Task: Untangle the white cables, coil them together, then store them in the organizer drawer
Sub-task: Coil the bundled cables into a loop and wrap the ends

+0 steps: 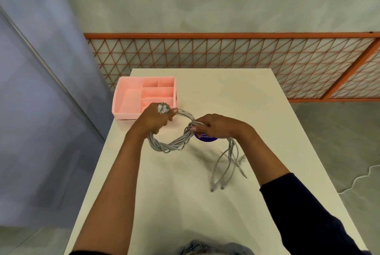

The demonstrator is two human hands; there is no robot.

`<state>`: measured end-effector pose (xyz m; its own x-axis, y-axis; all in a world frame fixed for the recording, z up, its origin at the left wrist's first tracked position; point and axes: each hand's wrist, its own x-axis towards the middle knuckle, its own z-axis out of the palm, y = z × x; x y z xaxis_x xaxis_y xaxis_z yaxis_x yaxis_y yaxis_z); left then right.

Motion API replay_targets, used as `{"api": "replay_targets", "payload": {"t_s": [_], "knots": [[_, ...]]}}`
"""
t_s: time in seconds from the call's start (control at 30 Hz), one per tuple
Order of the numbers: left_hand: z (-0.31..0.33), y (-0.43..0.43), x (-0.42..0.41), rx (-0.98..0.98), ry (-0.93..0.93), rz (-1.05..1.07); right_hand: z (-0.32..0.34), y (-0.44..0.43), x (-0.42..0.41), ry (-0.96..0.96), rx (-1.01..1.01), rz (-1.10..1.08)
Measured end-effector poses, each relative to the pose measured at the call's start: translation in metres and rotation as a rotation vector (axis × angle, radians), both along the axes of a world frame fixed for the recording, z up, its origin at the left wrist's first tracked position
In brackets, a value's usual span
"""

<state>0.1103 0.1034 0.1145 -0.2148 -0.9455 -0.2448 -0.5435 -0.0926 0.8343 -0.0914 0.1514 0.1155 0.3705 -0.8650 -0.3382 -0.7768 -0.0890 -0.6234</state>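
A bundle of white cables (174,143) forms a loop held just above the white table (185,203). My left hand (153,120) grips the loop's left side, with cable ends sticking up out of the fist. My right hand (216,126) grips the loop's right side. From under the right hand several loose cable tails (226,164) hang down and trail over the table, ending in plugs. The pink organizer (126,98), with several open compartments on top, stands at the table's far left corner, just behind my left hand.
A round purple sticker (206,137) lies on the table, partly hidden under my right hand. An orange wire-mesh panel (226,53) lies on the floor beyond the table. A blue-grey wall (41,90) stands close on the left.
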Motion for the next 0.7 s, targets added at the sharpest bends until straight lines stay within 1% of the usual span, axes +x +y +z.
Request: {"api": "replay_targets", "payload": {"t_s": [0.1, 0.23, 0.3, 0.43, 0.57, 0.6, 0.63, 0.7], "knots": [[-0.004, -0.003, 0.022, 0.175, 0.131, -0.086, 0.007, 0.001, -0.007, -0.021, -0.090, 0.061], [-0.002, -0.009, 0.044, 0.401, 0.421, -0.181, 0.016, 0.002, -0.019, -0.124, -0.114, 0.043], [-0.002, -0.011, 0.048, 0.527, 0.554, -0.201, 0.020, 0.002, -0.021, -0.209, -0.047, 0.007], [-0.004, -0.010, 0.049, 0.766, 0.843, -0.246, 0.013, 0.005, -0.017, -0.437, 0.136, -0.073], [-0.029, -0.014, 0.050, 0.956, 1.235, -0.288, -0.008, 0.001, -0.013, -0.650, 0.195, -0.165], [-0.033, -0.013, 0.050, 0.952, 1.296, -0.269, -0.011, 0.000, -0.011, -0.693, 0.205, -0.187], [-0.036, -0.011, 0.049, 0.899, 1.318, -0.244, -0.012, -0.001, -0.009, -0.719, 0.208, -0.206], [-0.038, -0.005, 0.045, 0.743, 1.264, -0.171, -0.013, -0.002, -0.007, -0.731, 0.208, -0.272]]}}
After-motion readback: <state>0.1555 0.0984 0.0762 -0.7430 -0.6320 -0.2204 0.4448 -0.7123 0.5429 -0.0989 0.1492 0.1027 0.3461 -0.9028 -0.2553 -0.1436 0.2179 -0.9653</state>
